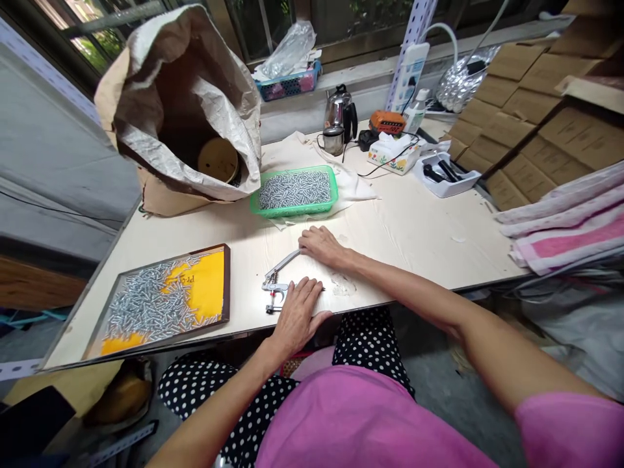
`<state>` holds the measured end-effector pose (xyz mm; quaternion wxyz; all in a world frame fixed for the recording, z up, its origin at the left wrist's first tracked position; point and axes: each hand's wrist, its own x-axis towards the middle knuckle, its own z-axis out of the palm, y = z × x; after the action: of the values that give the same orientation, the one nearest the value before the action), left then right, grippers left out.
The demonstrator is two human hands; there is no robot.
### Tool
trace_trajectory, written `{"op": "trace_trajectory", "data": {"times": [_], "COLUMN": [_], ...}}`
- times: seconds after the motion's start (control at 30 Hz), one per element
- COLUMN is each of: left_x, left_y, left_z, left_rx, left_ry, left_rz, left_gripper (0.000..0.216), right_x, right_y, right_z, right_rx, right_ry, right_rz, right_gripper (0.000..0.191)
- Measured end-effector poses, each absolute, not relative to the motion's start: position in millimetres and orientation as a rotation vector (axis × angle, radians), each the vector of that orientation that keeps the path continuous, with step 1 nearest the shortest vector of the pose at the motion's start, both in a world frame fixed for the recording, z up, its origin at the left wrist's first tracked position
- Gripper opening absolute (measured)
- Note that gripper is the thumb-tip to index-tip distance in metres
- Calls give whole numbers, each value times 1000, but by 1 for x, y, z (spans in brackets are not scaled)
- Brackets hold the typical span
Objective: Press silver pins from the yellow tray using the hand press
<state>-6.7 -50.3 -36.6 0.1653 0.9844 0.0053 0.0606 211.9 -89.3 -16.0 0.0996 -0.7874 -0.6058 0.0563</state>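
My left hand (297,311) lies flat on the white table (419,227) near its front edge, fingers stretched out, its fingertips resting on a small metal hand tool (274,286). My right hand (322,245) rests palm down just beyond it, fingers together at the upper end of the tool's long lever handle (284,262). A green basket (294,191) full of small metal screws stands further back. At the front left, a framed yellow tray (207,292) holds a heap of the same screws.
A big open paper sack (180,97) with a round tin inside stands at the back left. A kettle (340,110), cup, tissue box (390,154) and white tray sit at the back. Cardboard boxes (546,110) and folded towels (570,221) are on the right.
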Motion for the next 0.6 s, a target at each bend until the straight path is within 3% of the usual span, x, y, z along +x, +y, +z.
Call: {"op": "trace_trajectory", "data": {"times": [0.13, 0.37, 0.6], "left_x": [-4, -5, -8], "left_y": [-47, -47, -51], "left_z": [-35, -44, -46], "left_rx": [2723, 2606, 2568], "left_ry": [54, 87, 148], "left_rz": [168, 180, 5], "left_gripper": [58, 59, 58], "right_x": [201, 127, 103], "right_y": [-72, -56, -32], "right_z": [3, 18, 0], "right_rx": [-2385, -1735, -1481], "right_ry": [-1827, -2545, -2565], "right_rz": [152, 108, 50], "right_gripper": [20, 15, 12]}}
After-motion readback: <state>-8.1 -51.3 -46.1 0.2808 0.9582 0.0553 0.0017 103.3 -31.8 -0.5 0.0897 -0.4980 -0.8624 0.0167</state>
